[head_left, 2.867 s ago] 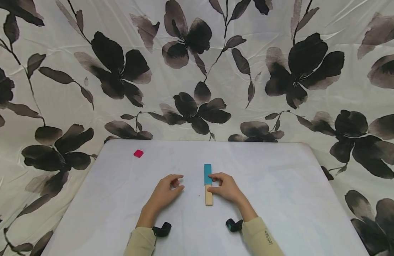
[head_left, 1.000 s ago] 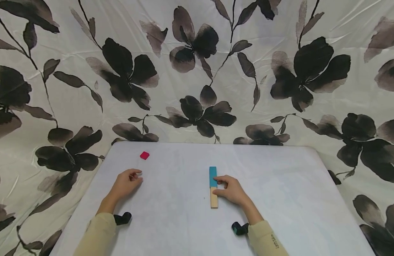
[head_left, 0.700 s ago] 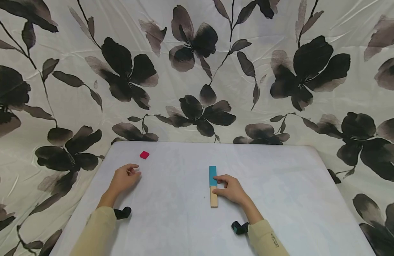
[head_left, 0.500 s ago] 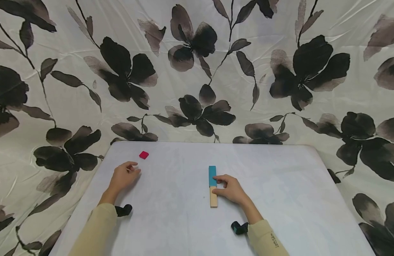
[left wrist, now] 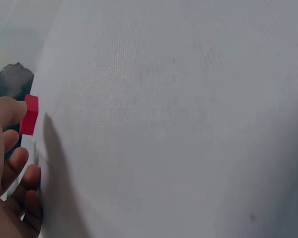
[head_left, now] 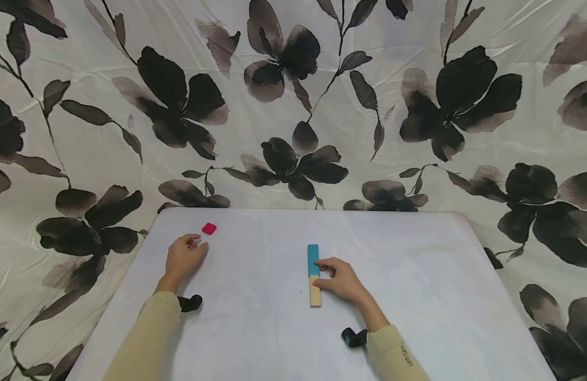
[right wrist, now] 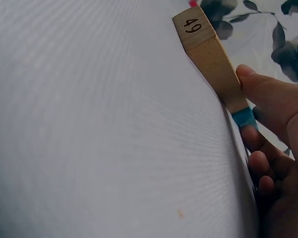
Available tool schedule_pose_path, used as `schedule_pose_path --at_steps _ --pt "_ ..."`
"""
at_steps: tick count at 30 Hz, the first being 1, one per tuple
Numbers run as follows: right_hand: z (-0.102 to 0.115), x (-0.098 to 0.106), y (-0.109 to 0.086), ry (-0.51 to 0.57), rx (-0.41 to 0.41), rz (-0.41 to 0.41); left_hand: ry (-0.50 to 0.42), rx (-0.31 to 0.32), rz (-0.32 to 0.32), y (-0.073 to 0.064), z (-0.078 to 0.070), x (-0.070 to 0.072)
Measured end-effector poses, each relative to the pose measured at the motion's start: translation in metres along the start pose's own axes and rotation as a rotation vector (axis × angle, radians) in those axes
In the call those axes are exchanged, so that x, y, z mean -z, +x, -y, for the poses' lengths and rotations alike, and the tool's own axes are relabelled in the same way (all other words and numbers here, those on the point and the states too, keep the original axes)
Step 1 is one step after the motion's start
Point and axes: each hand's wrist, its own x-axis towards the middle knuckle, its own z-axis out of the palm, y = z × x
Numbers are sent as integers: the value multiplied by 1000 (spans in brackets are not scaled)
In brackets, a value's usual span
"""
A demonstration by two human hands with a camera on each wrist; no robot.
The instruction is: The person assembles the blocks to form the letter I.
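In the head view my left hand (head_left: 184,257) is just short of a red block (head_left: 209,228) near the table's far left. Its thumb and fingers are spread apart, with nothing between them. The left wrist view has the thumb overlapping the red block (left wrist: 30,115); contact cannot be told. At the middle, a blue block (head_left: 313,259) and a plain wooden block (head_left: 314,292) lie end to end in a line. My right hand (head_left: 342,278) touches their right side, thumb on the wooden block and forefinger on the blue one. The wooden block's end (right wrist: 192,26) bears the number 49.
A white table (head_left: 255,338) carries all the blocks. Behind it hangs a pale cloth (head_left: 369,32) with dark flowers. Black wrist cameras (head_left: 190,303) sit at both cuffs, low over the tabletop.
My left hand has moved from beside the middle blocks to the left, then farther up the table towards the red block. My right hand stays at the two lined-up blocks.
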Motion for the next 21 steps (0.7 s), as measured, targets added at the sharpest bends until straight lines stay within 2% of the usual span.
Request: schedule_pose_path --at_steps 12,21 --pt "1 -3 -4 -6 3 5 -46 74 -67 6 -2 -10" --pt "1 -1 -2 -8 10 -8 -42 90 -112 16 -5 -16"
